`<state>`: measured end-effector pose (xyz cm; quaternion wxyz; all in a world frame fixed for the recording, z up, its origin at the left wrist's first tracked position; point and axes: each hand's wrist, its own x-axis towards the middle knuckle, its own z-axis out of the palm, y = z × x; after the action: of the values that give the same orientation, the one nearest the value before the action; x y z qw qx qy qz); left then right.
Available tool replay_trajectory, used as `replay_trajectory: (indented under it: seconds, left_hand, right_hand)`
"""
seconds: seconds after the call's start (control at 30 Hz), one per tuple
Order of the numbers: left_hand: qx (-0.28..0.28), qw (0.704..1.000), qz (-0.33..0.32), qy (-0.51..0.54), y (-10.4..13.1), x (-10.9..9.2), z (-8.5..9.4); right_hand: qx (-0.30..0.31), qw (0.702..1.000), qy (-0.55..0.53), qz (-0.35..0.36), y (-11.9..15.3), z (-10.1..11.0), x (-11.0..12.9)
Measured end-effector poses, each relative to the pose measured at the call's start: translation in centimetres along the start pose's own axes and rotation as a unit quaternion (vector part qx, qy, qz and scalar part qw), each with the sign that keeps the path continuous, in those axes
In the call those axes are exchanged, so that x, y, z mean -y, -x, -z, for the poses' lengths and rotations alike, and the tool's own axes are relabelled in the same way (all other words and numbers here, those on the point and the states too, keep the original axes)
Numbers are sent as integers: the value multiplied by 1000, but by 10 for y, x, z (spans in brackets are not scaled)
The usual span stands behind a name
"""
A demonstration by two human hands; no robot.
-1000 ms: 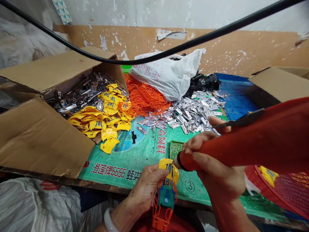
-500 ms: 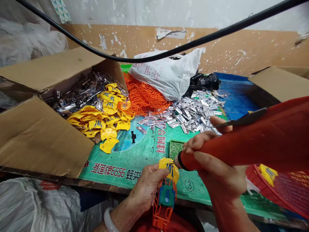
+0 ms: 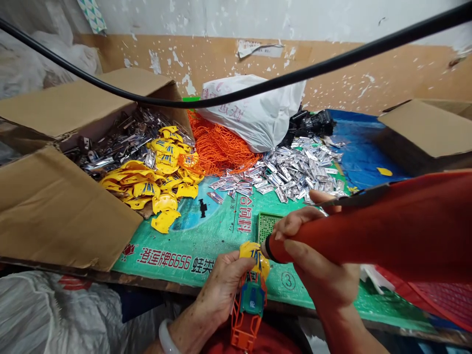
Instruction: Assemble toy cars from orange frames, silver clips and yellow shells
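My left hand (image 3: 221,285) pinches a yellow plastic piece (image 3: 261,265) with blue marks. That piece sits at the top of an orange frame (image 3: 243,330) with a dark green block (image 3: 253,298) in it, low in the centre. My right hand (image 3: 320,250) is wrapped round a large red tool (image 3: 368,226), held nearly level. The tool's black-ringed tip meets the right side of the yellow piece; the exact contact point is too small to tell. A small green perforated tray (image 3: 266,225) lies just behind the tip.
Yellow pieces (image 3: 127,177) spill from an open cardboard box (image 3: 66,211) at left. Orange mesh parts (image 3: 221,147), a white bag (image 3: 254,115) and silver parts (image 3: 283,172) lie behind. A black cable (image 3: 184,103) crosses the view. A red basket (image 3: 435,297) stands at right.
The red tool and my right hand have shifted slightly left and the tool's body sits lower. The yellow piece and orange frame have moved slightly left in view. Both hands keep their holds.
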<state>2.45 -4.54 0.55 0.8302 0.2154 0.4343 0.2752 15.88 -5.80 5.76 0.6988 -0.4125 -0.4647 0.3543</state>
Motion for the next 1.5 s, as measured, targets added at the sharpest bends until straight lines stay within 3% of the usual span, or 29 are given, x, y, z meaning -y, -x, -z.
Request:
replay_trajectory:
  seconds: [0.33, 0.7, 0.9, 1.03, 1.23, 1.5]
  left_hand:
    - [3, 999, -29, -36, 3, -2, 0]
    - [-7, 996, -50, -69, 0, 4, 12]
    - [14, 998, -44, -46, -2, 1, 16]
    - [10, 999, -33, -26, -4, -2, 16]
    - [-4, 1000, -12, -10, -5, 0, 18]
    - [-18, 1000, 11, -12, -6, -1, 17]
  right_hand:
    - [-21, 999, 30, 0, 2, -2, -3]
    - [18, 999, -27, 1, 3, -2, -9]
    - [-16, 997, -75, -8, -8, -6, 13]
    - [-97, 994, -43, 24, -25, 5, 26]
    - [-199, 975, 79, 53, -47, 39, 0]
    - [-203, 971, 116, 38, -54, 52, -25]
